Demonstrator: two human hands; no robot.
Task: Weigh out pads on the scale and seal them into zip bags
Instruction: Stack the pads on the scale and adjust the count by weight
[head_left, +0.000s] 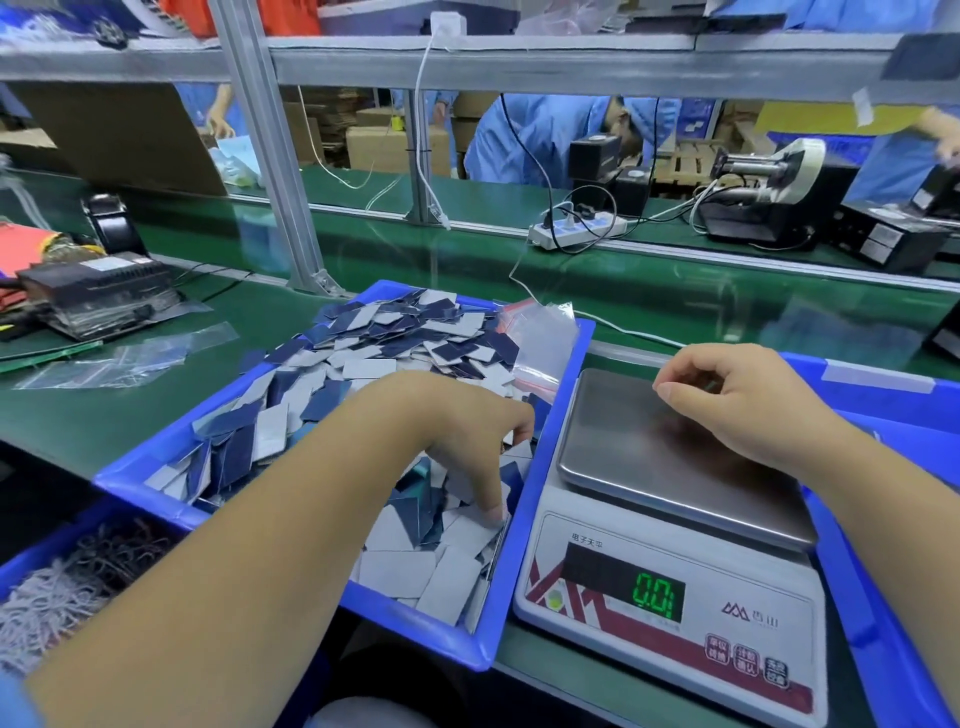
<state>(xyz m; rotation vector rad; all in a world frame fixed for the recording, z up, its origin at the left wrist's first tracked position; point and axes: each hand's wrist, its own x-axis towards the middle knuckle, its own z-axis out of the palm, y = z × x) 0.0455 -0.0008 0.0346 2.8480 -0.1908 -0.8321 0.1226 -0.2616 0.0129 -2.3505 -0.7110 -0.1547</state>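
Observation:
A blue bin holds a heap of small rectangular pads, some dark blue side up, some grey. My left hand reaches down into the near right corner of the heap, fingertips among the pads; whether it holds any is hidden. Clear zip bags with red strips lie on the pads at the bin's far right. Right of the bin stands a white scale with a bare steel pan, and its display reads 0.0. My right hand hovers over the pan's far side, loosely curled, holding nothing.
Another blue bin sits right of the scale. A bin of string loops is at the lower left. Loose clear bags and a black device lie on the green belt. A power strip and people in blue coats are beyond.

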